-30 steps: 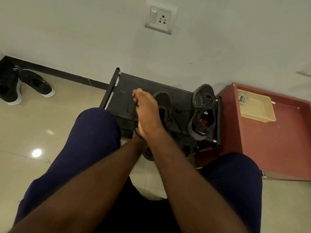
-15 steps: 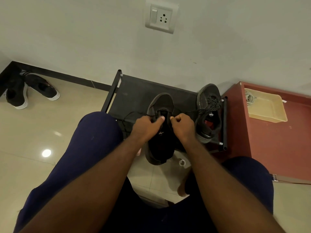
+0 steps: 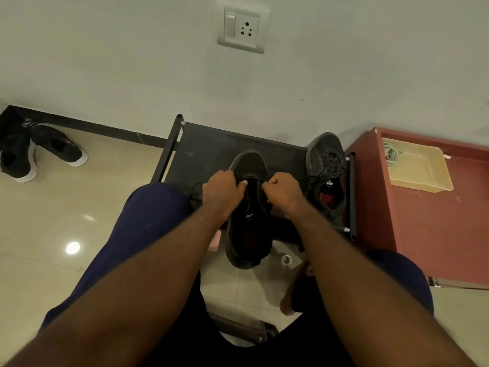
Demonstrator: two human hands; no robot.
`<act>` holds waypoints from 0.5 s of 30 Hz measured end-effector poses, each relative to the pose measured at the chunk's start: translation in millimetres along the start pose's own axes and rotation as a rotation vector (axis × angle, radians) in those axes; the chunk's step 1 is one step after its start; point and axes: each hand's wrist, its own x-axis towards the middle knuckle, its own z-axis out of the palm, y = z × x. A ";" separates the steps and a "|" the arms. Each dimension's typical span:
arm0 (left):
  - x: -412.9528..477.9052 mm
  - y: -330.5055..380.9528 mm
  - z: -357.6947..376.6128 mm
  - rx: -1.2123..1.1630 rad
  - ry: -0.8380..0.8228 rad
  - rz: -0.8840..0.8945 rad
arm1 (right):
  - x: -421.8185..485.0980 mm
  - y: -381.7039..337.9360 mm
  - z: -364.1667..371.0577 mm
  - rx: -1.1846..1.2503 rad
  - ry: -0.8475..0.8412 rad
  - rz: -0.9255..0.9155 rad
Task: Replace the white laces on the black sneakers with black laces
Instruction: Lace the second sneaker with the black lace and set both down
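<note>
A black sneaker [image 3: 250,221] lies toe-away on the front of a low black rack [image 3: 209,147], its heel hanging over the rack's near edge. My left hand [image 3: 221,190] pinches one end of the black lace [image 3: 195,188] at the shoe's left side. My right hand [image 3: 283,193] pinches the other end at the right side, fingers curled. Between the two hands the lace crosses the tongue near the toe. A second black sneaker [image 3: 326,176], laced in black, leans on its side at the rack's right end.
A red-brown cabinet top [image 3: 436,223] at the right carries a beige tray [image 3: 420,176] with coiled white cord [image 3: 391,153]. Another pair of black shoes with white soles [image 3: 34,152] lies on the tiled floor at far left. A small white ring [image 3: 286,259] sits on the floor below the rack.
One second ago my hands overlapped above the shoe, reaching forward. They have since drawn back and apart, one to each side of the shoe, each pinching a lace end.
</note>
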 end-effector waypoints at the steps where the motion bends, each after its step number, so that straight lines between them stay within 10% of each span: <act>1: 2.5 1.6 -0.5 -0.001 -0.014 -0.008 | 1.1 0.8 -0.9 0.061 -0.019 0.030; 15: 20.9 -3.4 -13.3 -0.165 -0.267 0.011 | 2.4 12.1 4.4 0.239 -0.008 0.080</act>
